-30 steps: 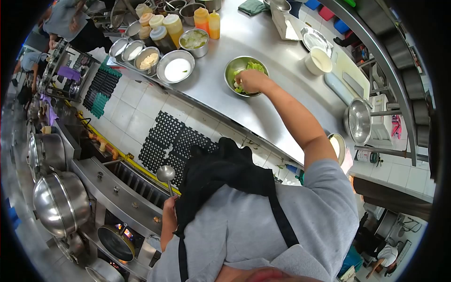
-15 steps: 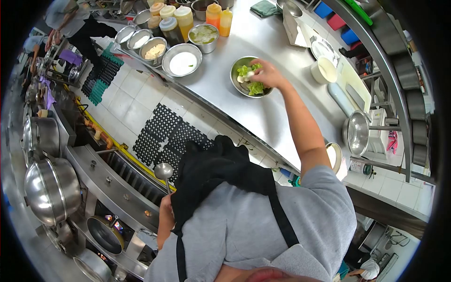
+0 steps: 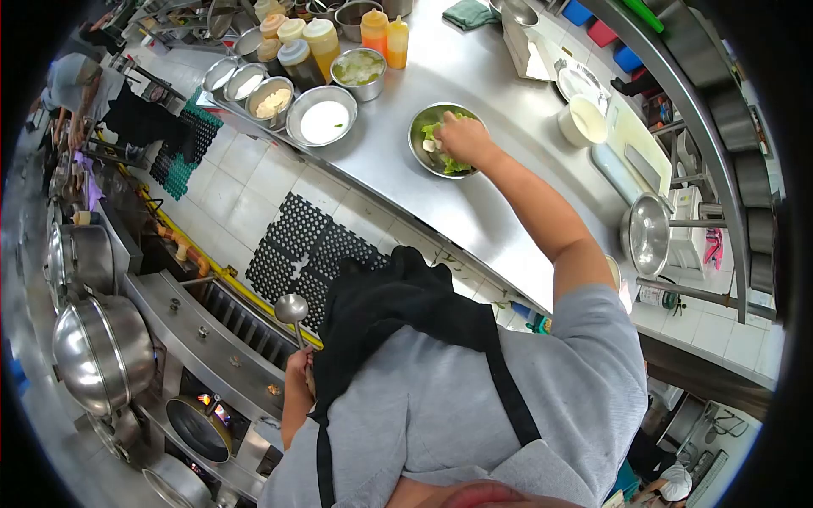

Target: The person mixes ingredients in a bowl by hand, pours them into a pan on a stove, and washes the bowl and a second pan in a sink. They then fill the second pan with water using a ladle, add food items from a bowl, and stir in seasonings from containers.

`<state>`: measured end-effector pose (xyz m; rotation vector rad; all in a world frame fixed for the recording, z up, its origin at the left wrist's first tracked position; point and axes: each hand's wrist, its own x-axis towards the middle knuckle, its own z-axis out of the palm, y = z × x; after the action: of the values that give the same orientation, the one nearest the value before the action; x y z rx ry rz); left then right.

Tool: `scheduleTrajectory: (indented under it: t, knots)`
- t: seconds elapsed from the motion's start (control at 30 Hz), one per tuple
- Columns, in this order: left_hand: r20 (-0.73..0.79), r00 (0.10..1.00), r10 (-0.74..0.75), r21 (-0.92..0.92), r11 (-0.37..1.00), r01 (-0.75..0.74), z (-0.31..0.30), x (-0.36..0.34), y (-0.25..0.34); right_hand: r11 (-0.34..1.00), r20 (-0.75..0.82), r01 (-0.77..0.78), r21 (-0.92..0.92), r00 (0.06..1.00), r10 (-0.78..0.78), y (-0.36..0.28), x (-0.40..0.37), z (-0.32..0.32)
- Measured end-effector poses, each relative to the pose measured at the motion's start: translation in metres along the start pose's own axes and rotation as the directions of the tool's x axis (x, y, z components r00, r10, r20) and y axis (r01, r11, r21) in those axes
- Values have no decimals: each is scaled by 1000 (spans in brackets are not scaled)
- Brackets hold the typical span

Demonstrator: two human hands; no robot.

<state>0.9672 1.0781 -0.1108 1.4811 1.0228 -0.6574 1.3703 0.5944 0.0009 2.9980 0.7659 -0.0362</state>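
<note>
My right hand [image 3: 461, 140] reaches into a metal bowl [image 3: 417, 142] on the steel counter, fingers down on green lettuce leaves [image 3: 456, 167] with pale pieces beside them. Its fingers are bunched, and what they grip is hidden. Low by my black apron, my left hand [image 3: 300, 362] is wrapped round the handle of a metal ladle [image 3: 291, 308], whose round bowl points up and away from me. Left of the lettuce bowl stand a bowl of white liquid [image 3: 324, 118] and a bowl with a green mixture [image 3: 358, 68].
Squeeze bottles [image 3: 322, 41] stand at the counter's back left. At right are a white tub [image 3: 583, 121], a knife [image 3: 642, 168] on a board and a steel bowl [image 3: 645, 234]. Left, a pan [image 3: 199, 428] sits over a flame. A co-worker [image 3: 85, 85] bends at far left.
My right hand has moved lower over the lettuce, covering more of it. The view has shifted slightly. The co-worker at the far left leans further down. My left hand still holds the ladle.
</note>
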Motion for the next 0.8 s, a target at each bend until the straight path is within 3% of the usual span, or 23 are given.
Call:
scheduleTrajectory:
  t: [0.07, 0.13, 0.17, 0.23, 0.27, 0.33, 0.37, 0.4, 0.43, 0.47, 0.5, 0.53, 0.57, 0.67, 0.73, 0.8]
  knots:
    - [37, 999, -14, -82, 996, 17, 0, 5, 0, 998, 48, -32, -49, 998, 35, -7, 3, 4]
    - [-26, 981, -193, -140, 972, 188, 5, 5, 9, 996, 126, -62, -69, 990, 70, -13, 4, 4]
    - [-26, 981, -193, -142, 972, 188, 8, 5, 13, 996, 126, -60, -70, 990, 69, -12, 6, 6]
    - [-80, 977, -196, 22, 980, 199, 14, 2, 19, 994, 37, -12, -113, 999, 17, -9, 8, 9]
    - [-79, 977, -197, 21, 980, 199, 16, 2, 20, 993, 38, -11, -114, 999, 15, -2, 10, 7]
    - [-124, 957, -264, -52, 964, 259, 23, -1, 26, 977, 167, -76, 199, 985, 42, 13, 13, -17]
    - [-123, 956, -266, -60, 964, 260, 28, -10, 29, 978, 167, -68, 196, 985, 35, 20, 9, -31]
    - [-127, 973, -194, -63, 980, 187, 35, -32, 40, 790, 258, -275, 547, 954, 154, 25, 2, -48]
    - [-132, 984, -120, -65, 992, 112, 39, -48, 47, 443, 387, -445, 778, 895, 221, 32, -6, -56]
    - [-132, 984, -123, -70, 991, 114, 40, -56, 50, 447, 388, -444, 776, 896, 217, 42, -13, -51]
    - [-102, 994, -28, -32, 999, 25, 40, -62, 51, -48, 306, -304, 952, 950, 66, 52, -21, -41]
    - [-67, 996, 65, 7, 998, -65, 40, -65, 50, -550, 154, -137, 824, 988, -16, 55, -27, -34]
    - [-66, 996, 66, 7, 998, -65, 40, -65, 49, -550, 154, -137, 824, 988, -16, 55, -28, -25]
    - [-90, 993, 71, 21, 997, -69, 39, -57, 45, -797, 95, -142, 587, 990, -106, 45, -25, -4]
    - [-98, 992, 76, 41, 997, -73, 35, -47, 40, -832, 89, -148, 535, 989, -118, 35, -23, -1]
    - [-73, 984, -162, -33, 987, 160, -8, 78, -66, -859, 121, -153, 488, 987, -107, 22, -21, -11]
